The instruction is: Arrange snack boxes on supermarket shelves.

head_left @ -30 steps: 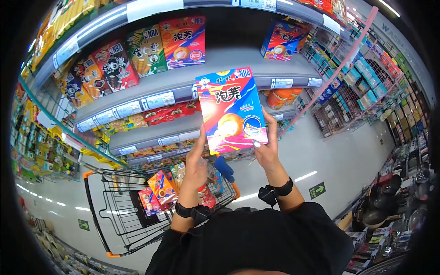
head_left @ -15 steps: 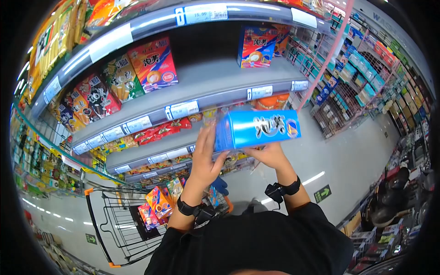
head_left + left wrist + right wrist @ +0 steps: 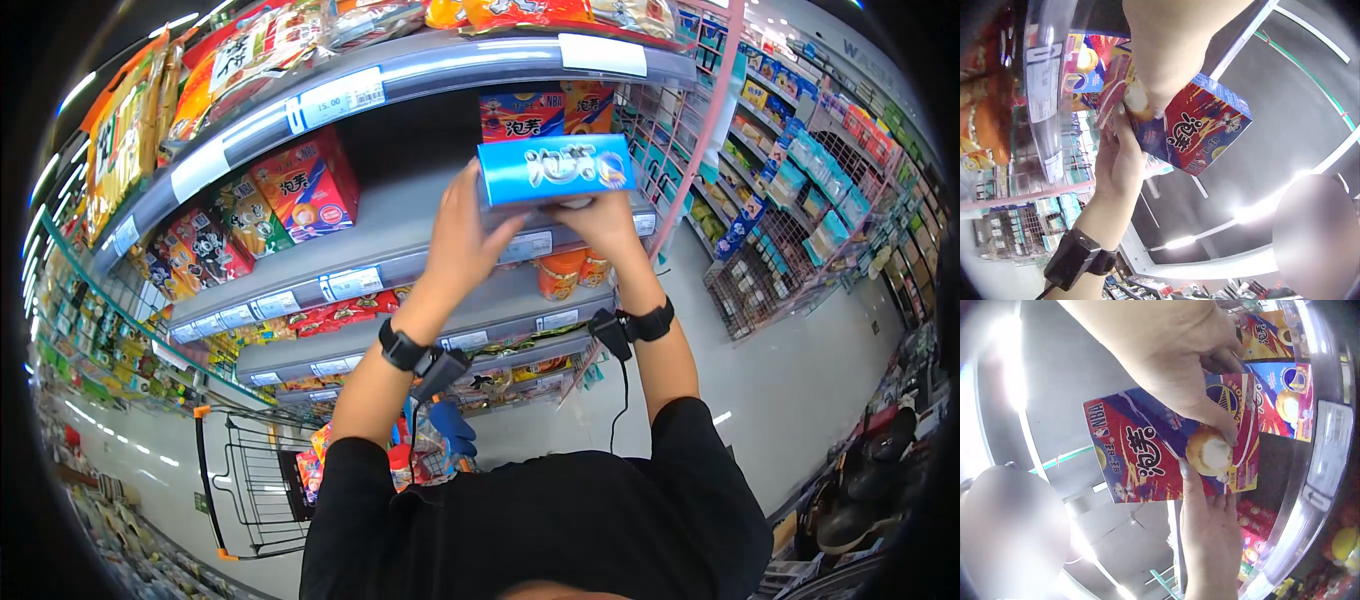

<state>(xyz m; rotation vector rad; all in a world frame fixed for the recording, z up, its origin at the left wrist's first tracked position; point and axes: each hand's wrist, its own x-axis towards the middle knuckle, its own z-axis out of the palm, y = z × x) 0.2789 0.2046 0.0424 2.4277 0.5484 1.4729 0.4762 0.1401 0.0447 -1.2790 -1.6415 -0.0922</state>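
Observation:
A red and blue snack box (image 3: 556, 168) is held up at the shelf in the head view, its blue narrow side upward. The left hand (image 3: 468, 232) grips its left end. At its right end the right hand (image 3: 597, 217) holds it from below. In the left wrist view the box (image 3: 1204, 125) shows its printed front, as does the box (image 3: 1147, 450) in the right wrist view, with thumbs on that face. Just behind it on the shelf stands a matching box (image 3: 522, 116), beside an orange one (image 3: 588, 108).
More snack boxes (image 3: 306, 187) stand at the shelf's left. Bagged snacks (image 3: 270, 60) lie above; orange tubs (image 3: 560, 274) sit below. A cart (image 3: 262, 480) holding boxes is at lower left. A pink wire rack edge (image 3: 712, 110) borders the shelf's right side.
The box has moved up toward the shelf's right part, carried by both hands, after being tilted from front-facing to side-up. The view has shifted closer to the shelf.

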